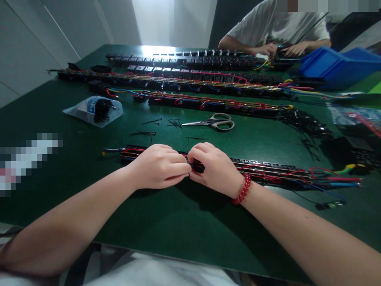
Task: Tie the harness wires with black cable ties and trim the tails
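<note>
A long black strip [268, 171] with red, blue and brass-coloured wires lies across the near part of the green table. Over its left half is my left hand [163, 167], fingers pressed together and pointing right. My right hand [210, 167], with a red bead bracelet [243, 189] at the wrist, has its thumb and fingers pinched at the same spot, and the fingertips of both hands meet. A thin black cable tie stands up beside the right fingers. What the fingertips hold is too small and hidden to name.
Scissors [212, 122], loose black ties [175, 123] and a plastic bag of ties [99, 110] lie beyond my hands. More wired strips [214, 104] stretch behind them. A blue bin [336, 67] stands at the back right, near another person's hands [294, 49].
</note>
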Demonstrator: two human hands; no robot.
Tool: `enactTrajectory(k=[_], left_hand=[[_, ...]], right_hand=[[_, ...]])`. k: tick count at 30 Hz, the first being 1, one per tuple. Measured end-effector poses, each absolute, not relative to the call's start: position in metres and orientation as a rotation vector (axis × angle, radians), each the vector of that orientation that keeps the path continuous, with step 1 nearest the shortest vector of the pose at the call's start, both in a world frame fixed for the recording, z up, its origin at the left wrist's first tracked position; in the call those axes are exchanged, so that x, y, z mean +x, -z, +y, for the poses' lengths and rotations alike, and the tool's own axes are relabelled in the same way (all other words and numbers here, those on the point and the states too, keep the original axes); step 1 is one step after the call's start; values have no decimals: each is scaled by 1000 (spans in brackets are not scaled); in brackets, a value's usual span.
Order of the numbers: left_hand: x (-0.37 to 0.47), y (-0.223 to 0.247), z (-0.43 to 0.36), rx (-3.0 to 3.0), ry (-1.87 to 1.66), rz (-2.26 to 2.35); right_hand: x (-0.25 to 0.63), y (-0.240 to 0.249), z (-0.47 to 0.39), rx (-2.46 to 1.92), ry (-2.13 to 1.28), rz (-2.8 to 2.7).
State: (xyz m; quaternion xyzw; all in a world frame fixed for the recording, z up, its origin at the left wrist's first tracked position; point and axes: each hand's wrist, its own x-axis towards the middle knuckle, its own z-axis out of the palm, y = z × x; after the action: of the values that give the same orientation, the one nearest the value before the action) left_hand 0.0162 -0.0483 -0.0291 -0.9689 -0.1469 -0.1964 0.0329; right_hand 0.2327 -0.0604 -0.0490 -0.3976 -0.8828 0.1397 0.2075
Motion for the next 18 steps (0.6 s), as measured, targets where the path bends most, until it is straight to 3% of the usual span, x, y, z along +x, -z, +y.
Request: enactTrajectory(k=[18], left_hand=[[21, 32, -58, -2742, 610, -404]], right_hand=[[232, 47, -61, -1142, -380, -2456]])
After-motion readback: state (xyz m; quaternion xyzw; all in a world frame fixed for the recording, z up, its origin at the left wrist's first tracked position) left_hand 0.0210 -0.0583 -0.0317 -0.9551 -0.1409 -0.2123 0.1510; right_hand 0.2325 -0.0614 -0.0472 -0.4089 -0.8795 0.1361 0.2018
